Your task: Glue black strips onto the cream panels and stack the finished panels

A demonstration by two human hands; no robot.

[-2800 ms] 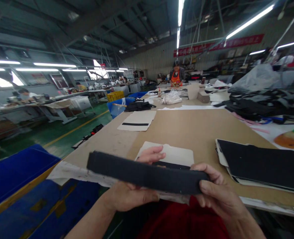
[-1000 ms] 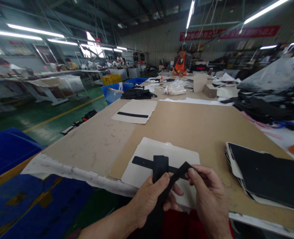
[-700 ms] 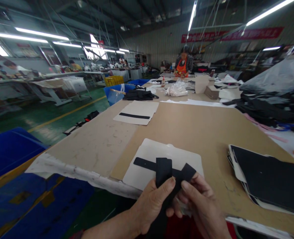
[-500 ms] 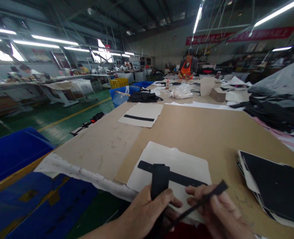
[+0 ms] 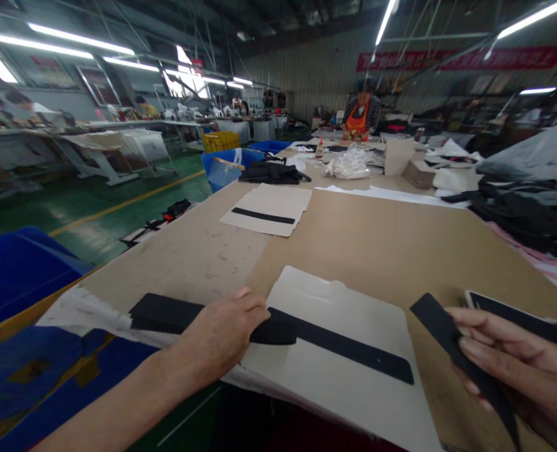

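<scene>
My left hand [image 5: 233, 323] is closed over a stack of black strips [image 5: 165, 312], which lies across the table's near left edge and overlaps a white panel [image 5: 377, 317]. One black strip [image 5: 353, 353] lies flat across that panel. On the right, my right hand [image 5: 499, 351] pinches a single black strip [image 5: 441, 326] between thumb and fingers, held above the brown board. A second white panel [image 5: 269, 201] with a black strip [image 5: 262, 215] lies farther back on the table.
Black panels [image 5: 532, 320] lie at the right, partly behind my right hand. Farther back are a clear plastic bag [image 5: 348, 164], a glue bottle [image 5: 319, 149] and black fabric [image 5: 518, 207]. Blue bins [image 5: 24, 270] stand left. A person in an orange apron [image 5: 356, 119] is across the table.
My left hand has moved left with the strip stack, now turned sideways and lowered to the table edge. My right hand has moved right with its single strip, away from the left hand.
</scene>
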